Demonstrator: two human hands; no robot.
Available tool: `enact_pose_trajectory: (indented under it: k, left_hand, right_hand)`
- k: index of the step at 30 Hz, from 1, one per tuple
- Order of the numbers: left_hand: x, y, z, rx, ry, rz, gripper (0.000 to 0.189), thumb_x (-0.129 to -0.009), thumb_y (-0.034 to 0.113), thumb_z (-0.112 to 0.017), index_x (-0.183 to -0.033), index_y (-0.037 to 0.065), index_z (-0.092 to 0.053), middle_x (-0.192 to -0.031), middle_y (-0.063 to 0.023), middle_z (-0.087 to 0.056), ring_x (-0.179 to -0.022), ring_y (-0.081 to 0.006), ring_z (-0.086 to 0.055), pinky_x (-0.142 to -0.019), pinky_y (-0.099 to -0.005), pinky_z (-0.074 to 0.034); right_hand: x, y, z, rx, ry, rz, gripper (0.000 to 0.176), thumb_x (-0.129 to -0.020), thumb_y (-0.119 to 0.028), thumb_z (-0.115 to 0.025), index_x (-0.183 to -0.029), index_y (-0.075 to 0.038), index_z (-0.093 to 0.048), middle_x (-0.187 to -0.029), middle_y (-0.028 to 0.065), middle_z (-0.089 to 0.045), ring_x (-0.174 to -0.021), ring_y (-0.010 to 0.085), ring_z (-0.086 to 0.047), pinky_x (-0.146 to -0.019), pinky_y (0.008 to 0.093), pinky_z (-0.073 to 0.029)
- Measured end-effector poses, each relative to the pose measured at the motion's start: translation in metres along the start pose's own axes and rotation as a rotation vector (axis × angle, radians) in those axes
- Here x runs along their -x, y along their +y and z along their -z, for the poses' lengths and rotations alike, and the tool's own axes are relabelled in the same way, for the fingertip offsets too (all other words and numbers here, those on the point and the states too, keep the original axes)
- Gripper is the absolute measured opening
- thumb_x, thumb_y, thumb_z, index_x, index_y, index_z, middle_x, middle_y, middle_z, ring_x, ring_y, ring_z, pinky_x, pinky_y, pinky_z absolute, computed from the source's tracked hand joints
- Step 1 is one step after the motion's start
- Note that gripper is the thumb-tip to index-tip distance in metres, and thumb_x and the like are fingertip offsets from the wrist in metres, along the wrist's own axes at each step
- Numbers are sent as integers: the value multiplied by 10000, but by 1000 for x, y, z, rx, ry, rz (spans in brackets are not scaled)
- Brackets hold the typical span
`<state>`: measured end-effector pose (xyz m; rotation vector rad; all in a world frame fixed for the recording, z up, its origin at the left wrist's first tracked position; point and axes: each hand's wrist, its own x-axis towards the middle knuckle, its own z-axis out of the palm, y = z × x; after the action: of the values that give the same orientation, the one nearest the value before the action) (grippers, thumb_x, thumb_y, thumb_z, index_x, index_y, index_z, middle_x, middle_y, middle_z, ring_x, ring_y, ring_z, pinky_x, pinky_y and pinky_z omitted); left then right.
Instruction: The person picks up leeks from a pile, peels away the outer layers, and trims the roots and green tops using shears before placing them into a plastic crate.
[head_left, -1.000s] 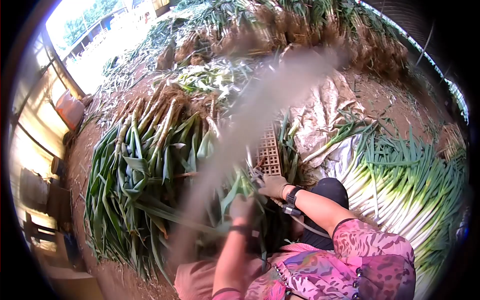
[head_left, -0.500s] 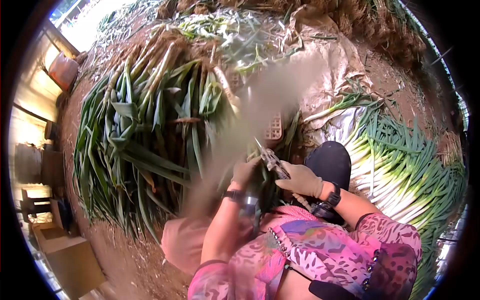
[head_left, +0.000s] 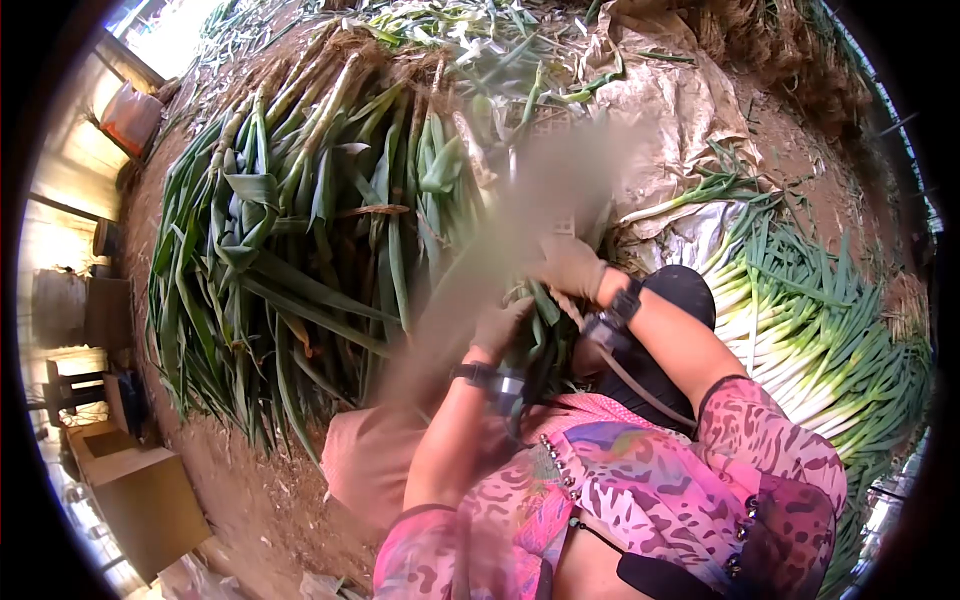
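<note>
My left hand (head_left: 500, 325), in a pale glove, is closed around green leaves of a leek (head_left: 546, 308) above my lap. Up and to the right, my gloved right hand (head_left: 570, 265) is closed on the air gun. Its hose (head_left: 635, 380) trails from under that hand past my knee. A blurred brown smear across the middle of the head view hides the gun and much of the leek. To the left lies a big heap of untrimmed leeks (head_left: 290, 230) with roots and soil on them.
Cleaned leeks with white stems (head_left: 780, 330) lie in a row at right. A crumpled brown sheet (head_left: 680, 120) covers soil ahead. Leaf scraps (head_left: 480, 40) are strewn at the top. A cardboard box (head_left: 140, 500) stands at lower left. More rooted leeks (head_left: 800, 60) are stacked at upper right.
My right hand has moved up and away from my body, taking the metal gun behind the smear. More hose shows over my leg. The left hand has shifted slightly right.
</note>
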<state>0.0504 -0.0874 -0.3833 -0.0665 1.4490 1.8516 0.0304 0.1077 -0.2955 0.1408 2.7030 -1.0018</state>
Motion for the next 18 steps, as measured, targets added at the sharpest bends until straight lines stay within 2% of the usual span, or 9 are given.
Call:
enact_pose_trajectory:
  k: [1,3,5,8,9,11,12,17,18]
  left_hand:
    - [-4,-8,2,-35,-10,-8,562,-932,43,-674,-1456,48,-470,-1159,-31,-687,-932,-90,-647,-804,-228,-535]
    - [6,1,-6,53,-53,-42,573,-927,58,-688,-1459,58,-475,-1167,-28,-683,-928,-87,-646,-793,-230,-540]
    - [15,10,-6,18,-77,-70,599,-931,105,-697,-1479,60,-458,-1178,-35,-680,-945,-91,-649,-792,-234,-543]
    - [39,60,-11,140,-109,144,598,-948,143,-681,-1487,48,-441,-1167,-38,-680,-966,-93,-647,-809,-232,-536]
    - [34,52,-8,240,-119,126,580,-960,157,-659,-1483,35,-440,-1156,-41,-679,-993,-105,-649,-837,-240,-530]
    - [29,45,-4,147,-109,79,568,-960,156,-654,-1474,30,-447,-1158,-41,-677,-1002,-114,-653,-843,-249,-534]
    - [26,43,-3,97,-106,57,562,-961,155,-652,-1470,27,-451,-1159,-41,-676,-1006,-118,-655,-846,-254,-537]
    - [31,47,-18,106,-212,79,564,-949,158,-670,-1455,22,-462,-1199,-42,-666,-1017,-110,-647,-865,-249,-529]
    - [31,44,-24,53,-224,-28,566,-949,142,-673,-1460,21,-459,-1197,-38,-663,-1017,-101,-636,-885,-241,-521]
  right_hand:
    - [-29,31,-16,77,27,77,519,-848,-454,-642,-1086,6,-607,-949,252,-694,-912,412,-682,-812,479,-529]
    - [-46,30,-9,44,-22,90,500,-861,-441,-636,-1095,-1,-610,-953,255,-692,-911,414,-681,-810,480,-530]
    - [-22,4,13,-24,-45,91,480,-874,-429,-630,-1103,-7,-612,-957,259,-691,-909,415,-680,-809,482,-531]
    - [57,-17,29,105,-102,11,468,-872,-412,-662,-1131,-46,-527,-945,277,-659,-877,479,-636,-746,523,-506]
    - [83,-30,36,118,-166,-36,496,-862,-411,-671,-1175,-53,-529,-948,274,-658,-883,476,-635,-752,527,-504]
    - [125,-29,36,57,-218,-13,581,-850,-394,-677,-1302,-72,-505,-987,268,-660,-910,466,-639,-771,521,-512]
    - [140,-31,34,84,-188,8,563,-847,-447,-667,-1181,-20,-516,-928,265,-677,-882,447,-666,-775,512,-527]
    - [134,-30,31,89,-160,11,542,-849,-458,-666,-1142,-23,-526,-940,262,-681,-883,442,-670,-781,522,-528]
    - [119,-21,29,121,-152,17,589,-852,-438,-674,-1244,-31,-509,-997,289,-659,-912,463,-646,-773,531,-515]
